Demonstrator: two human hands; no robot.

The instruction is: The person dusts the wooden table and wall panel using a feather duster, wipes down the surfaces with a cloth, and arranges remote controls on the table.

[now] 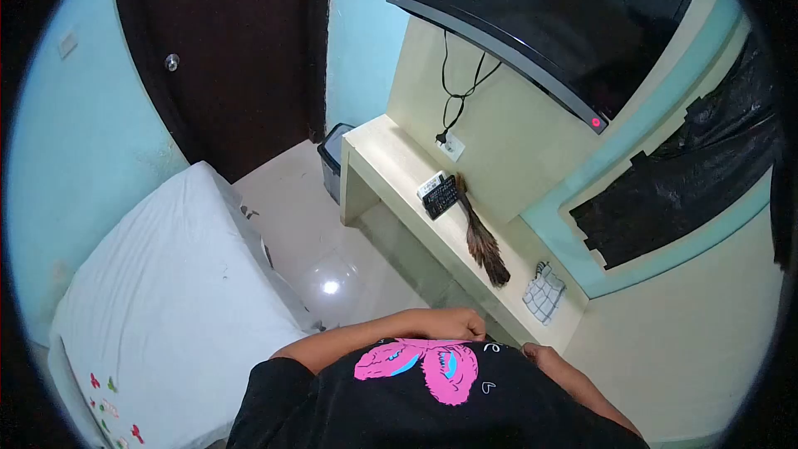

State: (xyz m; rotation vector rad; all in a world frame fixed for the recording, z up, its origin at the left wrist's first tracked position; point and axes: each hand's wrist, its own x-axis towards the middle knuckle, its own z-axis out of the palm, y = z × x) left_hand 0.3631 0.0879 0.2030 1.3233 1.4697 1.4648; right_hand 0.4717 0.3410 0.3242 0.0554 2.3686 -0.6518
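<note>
My left hand is closed with its fingers curled, at the front of my black shirt. Close to my waist on the other side, my right hand is also curled, its fingers partly hidden by the shirt. Whatever either hand may hold is out of sight. Beyond them stands a cream shelf. On it lie a brown bristled hand broom, a black object with rows of small light marks, a white item beside that, and a folded checked cloth.
A bed with a white sheet fills the left side. A dark door stands behind it, and a lidded bin sits by the shelf's end. Above the shelf hang a television and a cable. Black plastic covers a wall opening.
</note>
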